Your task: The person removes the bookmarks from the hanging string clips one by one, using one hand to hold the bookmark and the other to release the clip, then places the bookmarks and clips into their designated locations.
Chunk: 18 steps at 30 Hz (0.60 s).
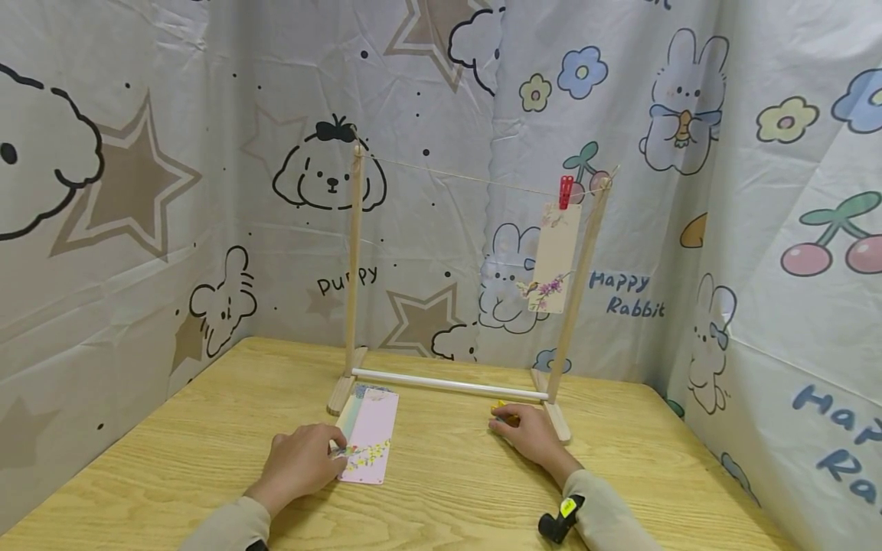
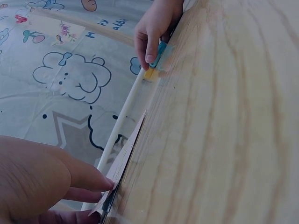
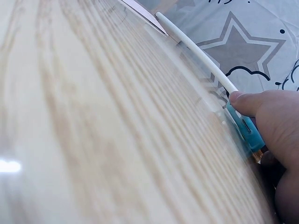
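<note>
At the near left of the rack, my left hand (image 1: 299,463) pinches the left edge of a pink bookmark card (image 1: 375,421) printed with yellow blossoms. Other cards (image 1: 350,417) lie partly hidden under it; in the left wrist view the pink card (image 2: 122,161) is slightly tilted at the thumb. By the rack's right foot, my right hand (image 1: 534,432) has its thumb and fingers around a teal clothespin (image 3: 247,133). A yellow clothespin (image 2: 149,73) shows beside it, partly covered by the fingers.
A wooden rack with two posts (image 1: 354,260), a white bottom bar (image 1: 448,384) and a string (image 1: 455,174) stands at the table's back. From the string's right end, a red clothespin (image 1: 565,193) holds a cream card (image 1: 553,252) with purple flowers. Patterned curtains (image 1: 427,252) surround the wooden table (image 1: 441,474).
</note>
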Each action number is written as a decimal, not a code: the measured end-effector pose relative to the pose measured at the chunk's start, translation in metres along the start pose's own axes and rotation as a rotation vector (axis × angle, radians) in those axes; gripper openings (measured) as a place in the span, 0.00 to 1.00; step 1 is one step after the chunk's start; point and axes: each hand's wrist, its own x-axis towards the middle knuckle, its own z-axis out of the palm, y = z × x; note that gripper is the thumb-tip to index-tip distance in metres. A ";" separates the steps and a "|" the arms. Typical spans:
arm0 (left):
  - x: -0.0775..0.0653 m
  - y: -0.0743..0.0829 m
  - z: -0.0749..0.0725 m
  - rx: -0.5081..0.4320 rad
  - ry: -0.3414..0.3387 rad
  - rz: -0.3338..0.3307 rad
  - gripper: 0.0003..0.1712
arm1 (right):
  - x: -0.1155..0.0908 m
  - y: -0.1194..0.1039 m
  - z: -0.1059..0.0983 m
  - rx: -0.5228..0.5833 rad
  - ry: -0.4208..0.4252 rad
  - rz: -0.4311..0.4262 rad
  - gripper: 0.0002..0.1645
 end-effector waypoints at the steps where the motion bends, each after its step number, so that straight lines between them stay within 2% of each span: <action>1: 0.000 0.000 0.000 0.002 0.000 0.001 0.08 | 0.000 0.000 0.000 0.000 0.000 -0.002 0.14; 8: 0.000 0.000 0.000 0.004 0.002 0.005 0.08 | 0.000 0.000 0.000 -0.022 0.004 -0.026 0.18; 18: 0.000 -0.002 0.000 0.008 0.010 0.010 0.04 | 0.001 0.002 0.002 0.004 0.008 -0.023 0.17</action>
